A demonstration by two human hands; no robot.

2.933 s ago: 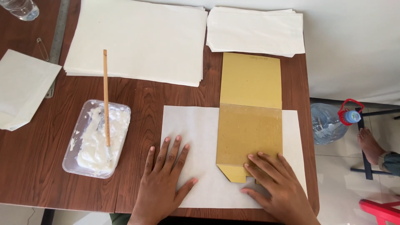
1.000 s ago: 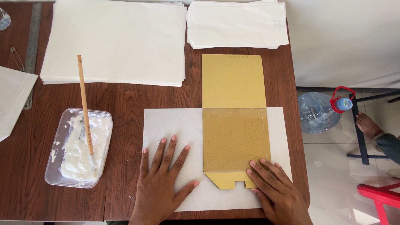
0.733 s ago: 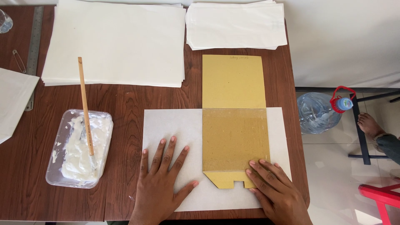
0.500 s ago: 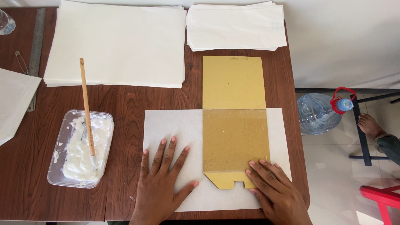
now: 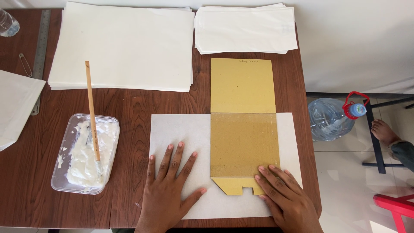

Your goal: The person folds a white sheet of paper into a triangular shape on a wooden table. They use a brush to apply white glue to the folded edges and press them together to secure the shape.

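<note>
At the far left edge lies a white sheet corner (image 5: 17,108), with a steel ruler (image 5: 41,51) and a safety pin (image 5: 25,64) above it and a clear bottle (image 5: 8,22) in the corner of the wooden table (image 5: 129,108). Next comes a clear plastic tub of white paste (image 5: 86,153), a wooden-handled brush (image 5: 92,116) resting in it, bristles down in the paste. Behind it sits a large stack of white paper (image 5: 125,45), and further right a smaller stack (image 5: 245,28).

The left hand (image 5: 168,190) lies flat and open, fingers spread, pressing the white sheet (image 5: 185,129) near the table's front edge. The brown cardboard template (image 5: 242,129) lies across that sheet, its upper part reaching onto bare table. The right hand (image 5: 286,198) is open too, fingertips pressing the template's lower right corner beside the notched tab.

Compared with a few seconds ago, the tab at the template's bottom now shows a square notch where a pointed flap stood, while both hands hold about the same places; the card seems settled in position.

Off the table to the right stand a large water jug (image 5: 330,118) and someone's bare foot (image 5: 384,131).
</note>
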